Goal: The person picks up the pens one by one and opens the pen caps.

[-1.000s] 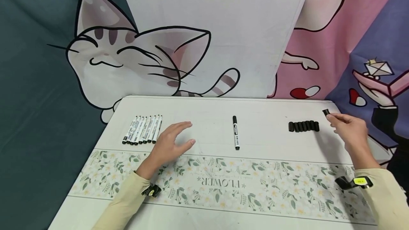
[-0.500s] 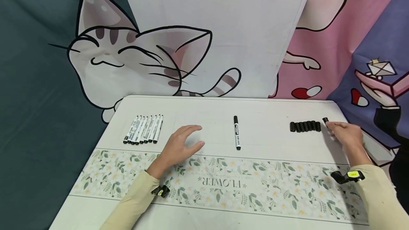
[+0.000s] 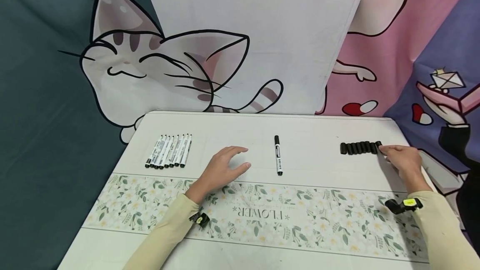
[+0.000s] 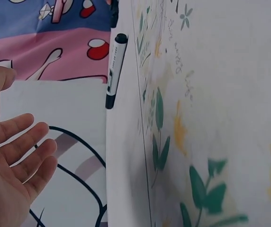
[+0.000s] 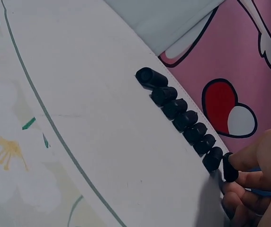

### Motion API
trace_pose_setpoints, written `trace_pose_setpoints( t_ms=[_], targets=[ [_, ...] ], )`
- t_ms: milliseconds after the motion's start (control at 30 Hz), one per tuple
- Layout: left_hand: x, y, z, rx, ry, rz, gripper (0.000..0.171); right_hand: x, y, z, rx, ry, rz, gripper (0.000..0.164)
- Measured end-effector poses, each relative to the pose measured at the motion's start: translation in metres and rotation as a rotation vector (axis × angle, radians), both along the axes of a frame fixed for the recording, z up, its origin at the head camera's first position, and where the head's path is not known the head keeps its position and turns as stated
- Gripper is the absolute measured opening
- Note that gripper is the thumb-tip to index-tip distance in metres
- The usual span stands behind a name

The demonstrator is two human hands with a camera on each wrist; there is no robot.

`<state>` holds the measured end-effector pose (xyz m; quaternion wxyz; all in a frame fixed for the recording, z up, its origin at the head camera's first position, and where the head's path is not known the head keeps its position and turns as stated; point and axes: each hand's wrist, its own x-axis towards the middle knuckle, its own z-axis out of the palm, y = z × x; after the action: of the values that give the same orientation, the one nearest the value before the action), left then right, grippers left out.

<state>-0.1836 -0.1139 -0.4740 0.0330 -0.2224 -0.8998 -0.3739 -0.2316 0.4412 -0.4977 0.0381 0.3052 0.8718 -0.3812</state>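
Several black marker caps (image 3: 358, 148) lie side by side in a row on the right of the table, seen closely in the right wrist view as a line of caps (image 5: 185, 121). At the row's right end my right hand (image 3: 403, 159) pinches one more black cap (image 5: 229, 168) between thumb and fingertips, right beside the last cap. My left hand (image 3: 221, 170) hovers over the table with its fingers relaxed and holding nothing. To its right lies a capped black-and-white marker (image 3: 278, 155). In the left wrist view the left palm and fingers (image 4: 26, 142) show bare.
Uncapped white markers (image 3: 168, 151) lie in a row on the left of the table. A floral strip (image 3: 258, 216) printed with FLOWER runs across the front. Behind the table's far edge hangs a cloth (image 3: 292, 45) with a cartoon cat.
My right hand has lowered the cap and moved left to the end of the cap row. My left hand has drifted right, closer to the capped marker.
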Motion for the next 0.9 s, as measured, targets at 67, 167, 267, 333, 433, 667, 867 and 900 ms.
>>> trace_pose_setpoints(
  t_ms=[67,167,267,333,433,667,867,900],
  targets=[
    [-0.002,0.004,-0.001,0.002,-0.004,0.0,0.052,0.0,-0.001,0.001,0.009,-0.005,0.011,0.062],
    [-0.007,0.01,-0.002,0.003,-0.007,-0.006,0.051,0.0,-0.001,0.002,0.009,-0.005,0.02,0.062],
    [-0.011,0.018,-0.004,0.001,-0.01,-0.015,0.05,-0.001,-0.001,0.003,0.011,0.002,0.02,0.061],
    [-0.015,0.024,-0.006,0.004,-0.014,-0.022,0.049,-0.001,-0.001,0.004,0.033,0.011,0.02,0.06],
    [-0.019,0.032,-0.008,0.011,-0.031,-0.025,0.048,0.0,-0.003,0.006,0.085,0.034,0.037,0.061],
    [-0.029,0.053,-0.014,0.016,-0.084,0.0,0.05,0.007,-0.018,0.023,0.149,0.118,0.156,0.064],
    [-0.035,0.067,-0.021,0.014,-0.102,0.002,0.05,0.012,-0.043,0.037,0.19,0.232,0.188,0.059],
    [-0.036,0.069,-0.023,0.012,-0.104,0.008,0.049,0.014,-0.048,0.04,0.201,0.252,0.194,0.058]
  ],
)
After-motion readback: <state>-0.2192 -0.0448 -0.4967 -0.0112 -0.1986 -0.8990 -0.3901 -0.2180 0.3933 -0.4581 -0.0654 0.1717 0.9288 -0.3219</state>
